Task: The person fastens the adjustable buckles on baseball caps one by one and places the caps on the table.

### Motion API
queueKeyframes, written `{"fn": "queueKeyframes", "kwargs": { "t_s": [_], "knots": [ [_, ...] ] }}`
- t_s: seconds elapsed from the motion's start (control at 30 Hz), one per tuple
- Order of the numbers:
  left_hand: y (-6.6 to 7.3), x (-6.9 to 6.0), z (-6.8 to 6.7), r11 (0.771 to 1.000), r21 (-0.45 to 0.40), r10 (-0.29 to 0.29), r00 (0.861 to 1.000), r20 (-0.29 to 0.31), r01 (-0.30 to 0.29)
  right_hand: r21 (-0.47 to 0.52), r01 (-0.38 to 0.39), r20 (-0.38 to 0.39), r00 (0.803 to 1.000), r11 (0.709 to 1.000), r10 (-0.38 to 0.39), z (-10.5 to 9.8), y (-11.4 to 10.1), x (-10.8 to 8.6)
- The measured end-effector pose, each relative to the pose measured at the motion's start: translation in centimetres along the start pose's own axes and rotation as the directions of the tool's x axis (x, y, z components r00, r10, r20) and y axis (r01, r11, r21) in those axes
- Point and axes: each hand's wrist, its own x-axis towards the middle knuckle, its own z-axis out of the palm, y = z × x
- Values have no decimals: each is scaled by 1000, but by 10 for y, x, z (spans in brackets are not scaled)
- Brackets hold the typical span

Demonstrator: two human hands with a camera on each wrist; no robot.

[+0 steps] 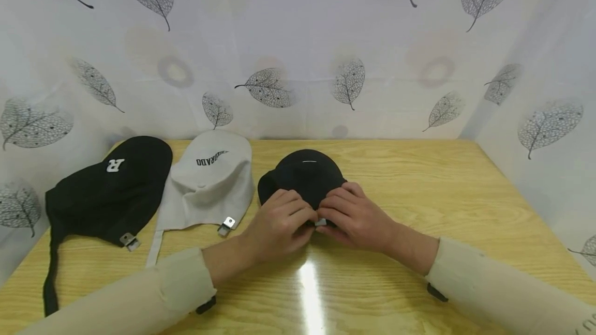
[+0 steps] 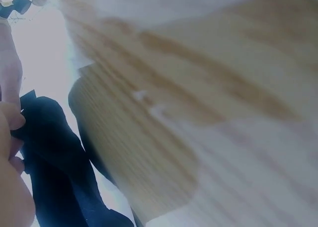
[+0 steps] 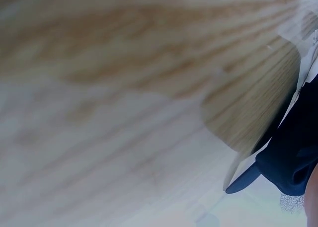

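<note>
A black cap with a short white line on it sits on the table in front of me. My left hand pinches its near edge, fingers curled. From the other side my right hand grips the same edge, and the fingertips of both hands nearly meet. A small silvery piece shows between them, mostly hidden by the fingers. In the left wrist view the dark cap lies beside the fingers of the left hand. The right wrist view catches part of the cap at its right edge.
To the left lie a black cap with a white R and a pale cap with dark lettering, each with a strap and a metal buckle. The wooden table meets a leaf-patterned curtain behind.
</note>
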Motion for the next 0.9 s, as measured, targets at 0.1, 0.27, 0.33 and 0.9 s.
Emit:
{"fn": "queueKeyframes", "kwargs": {
  "t_s": [0.1, 0.27, 0.33, 0.9],
  "knots": [
    [0, -1, 0, 1000, -13, -24, 1000, 17, 24, 1, -5, 2, 1000, 1000, 5, 0, 0, 0],
    [1, 0, 0, 1000, 2, -30, 999, 25, 30, -2, -11, -3, 1000, 1000, 11, 0, 0, -1],
    [2, 0, 1, 1000, 13, -29, 999, 20, 28, -2, -15, -8, 1000, 1000, 15, 0, 0, -1],
    [2, 1, 3, 998, 58, -24, 999, -29, 26, 70, -57, 34, 998, 996, 55, -3, 1, -2]
  ]
}}
